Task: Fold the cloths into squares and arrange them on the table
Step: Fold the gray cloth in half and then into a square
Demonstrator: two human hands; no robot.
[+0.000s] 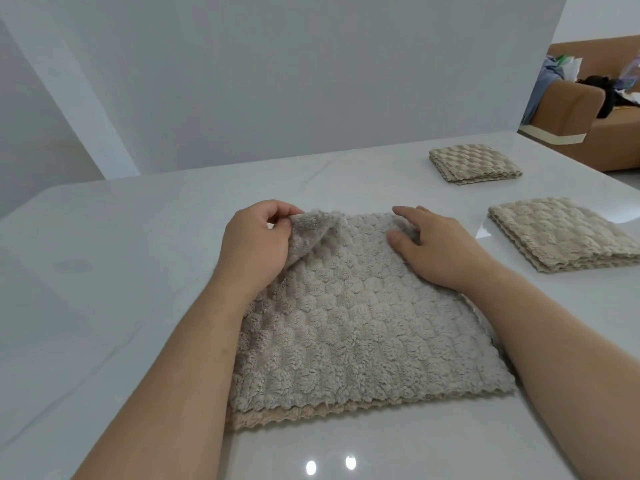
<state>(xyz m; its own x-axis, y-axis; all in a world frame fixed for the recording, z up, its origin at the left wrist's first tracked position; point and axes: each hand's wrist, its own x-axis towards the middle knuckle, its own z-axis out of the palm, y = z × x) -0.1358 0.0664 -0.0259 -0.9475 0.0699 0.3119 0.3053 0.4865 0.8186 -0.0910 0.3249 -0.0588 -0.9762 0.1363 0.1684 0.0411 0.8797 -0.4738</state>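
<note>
Fleece cloth [353, 317], bumpy, doubled, rectangular.

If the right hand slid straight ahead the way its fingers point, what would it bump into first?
Probably nothing on the table. The right hand points away and slightly left across the cloth; beyond the cloth's far edge the table looks bare up to the wall.

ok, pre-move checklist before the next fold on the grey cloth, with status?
1. Left hand pinches far left corner of the grey fluffy cloth: ok.
2. Right hand lies flat on the far right corner: ok.
3. Near edges aligned: not ok, lower beige layer shows.
4. Two beige folded cloths, near and far, apart from it: ok.
5. White glossy table has room: ok.
</note>
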